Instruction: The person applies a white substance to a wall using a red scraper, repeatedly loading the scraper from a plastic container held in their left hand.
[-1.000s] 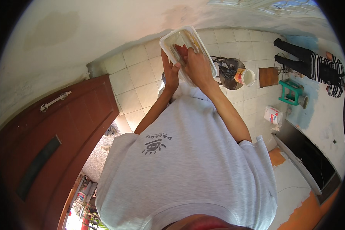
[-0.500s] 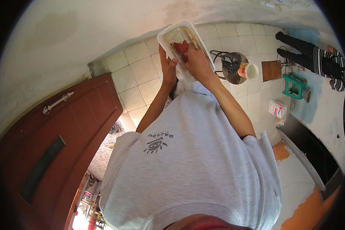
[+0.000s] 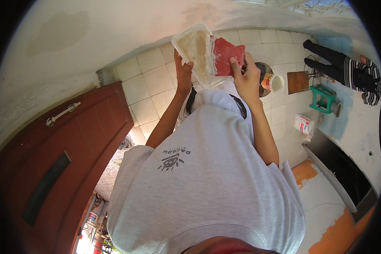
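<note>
A clear plastic tub [image 3: 218, 80], its inside smeared with pale, whitish-beige paste, is tilted up before me near the wall. My left hand [image 3: 183, 74] grips its left side, thumb at the rim and fingers mostly hidden behind. In my right hand [image 3: 248, 80] is a flat red putty spreader [image 3: 224, 57], pinched with the thumb on its face. Whitish paste streaks the spreader, and a thicker line lies along its left edge. That edge meets or overlaps the tub's right rim; whether they touch, I cannot tell.
A patchy wall [image 3: 127, 25] rises ahead over a tiled floor [image 3: 146, 78]. A brown door [image 3: 72, 139] stands at left. To the right are a round stool [image 3: 264, 70] with a white bucket [image 3: 276, 83], a green stool [image 3: 321, 99], a bag [image 3: 303, 124] and another person [image 3: 355, 74].
My right hand has drawn the red spreader out of the tub's middle to its right rim, turning the broad face up into view. The left hand still holds the tub.
</note>
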`<state>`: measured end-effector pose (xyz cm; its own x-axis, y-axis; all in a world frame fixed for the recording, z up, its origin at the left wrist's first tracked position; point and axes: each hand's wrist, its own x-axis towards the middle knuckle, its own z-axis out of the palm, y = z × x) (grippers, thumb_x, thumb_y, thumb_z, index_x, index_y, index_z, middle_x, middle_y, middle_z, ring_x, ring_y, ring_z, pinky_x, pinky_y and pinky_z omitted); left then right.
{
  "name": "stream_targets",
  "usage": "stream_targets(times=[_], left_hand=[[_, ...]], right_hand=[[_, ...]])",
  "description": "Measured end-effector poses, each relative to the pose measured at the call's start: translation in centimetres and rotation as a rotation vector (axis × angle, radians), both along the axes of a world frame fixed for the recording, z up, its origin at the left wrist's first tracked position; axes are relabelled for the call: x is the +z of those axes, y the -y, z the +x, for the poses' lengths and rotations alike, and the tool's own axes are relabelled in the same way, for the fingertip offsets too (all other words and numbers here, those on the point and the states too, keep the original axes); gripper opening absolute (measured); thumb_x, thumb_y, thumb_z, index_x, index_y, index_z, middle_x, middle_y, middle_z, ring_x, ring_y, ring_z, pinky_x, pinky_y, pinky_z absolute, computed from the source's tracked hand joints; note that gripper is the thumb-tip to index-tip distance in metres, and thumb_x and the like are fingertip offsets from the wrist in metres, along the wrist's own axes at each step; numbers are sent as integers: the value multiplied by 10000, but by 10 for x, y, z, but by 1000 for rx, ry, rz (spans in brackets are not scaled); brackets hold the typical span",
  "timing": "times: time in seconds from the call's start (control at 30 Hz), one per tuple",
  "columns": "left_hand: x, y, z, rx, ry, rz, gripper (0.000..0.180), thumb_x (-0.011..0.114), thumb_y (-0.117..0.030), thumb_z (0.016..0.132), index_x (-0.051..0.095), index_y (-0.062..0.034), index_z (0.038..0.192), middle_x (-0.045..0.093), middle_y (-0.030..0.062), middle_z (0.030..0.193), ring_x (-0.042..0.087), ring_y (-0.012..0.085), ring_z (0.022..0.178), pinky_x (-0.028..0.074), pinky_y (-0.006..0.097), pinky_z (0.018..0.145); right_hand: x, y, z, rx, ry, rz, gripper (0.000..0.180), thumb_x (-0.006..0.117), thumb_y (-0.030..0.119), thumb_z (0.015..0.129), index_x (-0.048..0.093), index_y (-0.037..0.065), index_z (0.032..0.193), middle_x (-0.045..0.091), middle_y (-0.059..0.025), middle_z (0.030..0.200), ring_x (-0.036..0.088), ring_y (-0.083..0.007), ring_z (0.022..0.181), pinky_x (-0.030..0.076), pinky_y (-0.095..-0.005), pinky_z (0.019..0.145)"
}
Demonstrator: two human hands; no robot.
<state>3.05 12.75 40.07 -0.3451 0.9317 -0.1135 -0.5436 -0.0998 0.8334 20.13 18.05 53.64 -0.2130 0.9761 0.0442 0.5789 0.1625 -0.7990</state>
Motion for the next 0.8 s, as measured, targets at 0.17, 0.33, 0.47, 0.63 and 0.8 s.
stream_targets(times=[0.17, 0.33, 0.47, 0.63, 0.8], left_hand=[[-3, -8, 7, -33, 90, -17, 916, 642, -372, 871, 108, -110, 1568, 280, 92, 1534, 324, 260, 1400, 327, 403, 1125], [-21, -15, 10, -54, 122, -19, 790, 564, -304, 921, 136, -101, 1553, 321, 90, 1514, 318, 240, 1405, 306, 402, 1138], [-47, -12, 12, -38, 124, -40, 742, 549, -274, 929, 164, -86, 1535, 317, 104, 1508, 334, 238, 1390, 300, 413, 1139], [-103, 4, 7, 87, 145, -173, 679, 520, -329, 938, 260, -61, 1505, 432, 110, 1453, 431, 284, 1343, 349, 426, 1119], [-119, 12, 43, 218, 321, -406, 668, 541, -356, 921, 320, -60, 1479, 475, 115, 1411, 462, 281, 1308, 370, 414, 1105]], right_hand=[[-20, -10, 25, -141, -613, -402, 282, 620, 186, 982, 585, -17, 1174, 629, -7, 885, 534, -56, 717, 443, -217, 646], [-15, -20, 31, -175, -1124, -711, 292, 595, 96, 966, 539, -26, 1225, 677, -93, 1063, 682, -117, 881, 569, -240, 702], [-54, -38, 62, -68, -1243, -827, 329, 587, 71, 952, 512, -18, 1260, 643, -101, 1154, 671, -160, 986, 573, -288, 856], [-94, -80, 84, -177, -1254, -896, 339, 622, 74, 921, 526, 9, 1240, 643, -72, 1152, 654, -157, 1022, 533, -294, 895], [-195, -134, 145, -174, -1207, -1036, 359, 671, 114, 898, 540, 37, 1223, 639, -50, 1152, 641, -148, 1023, 511, -290, 869]])
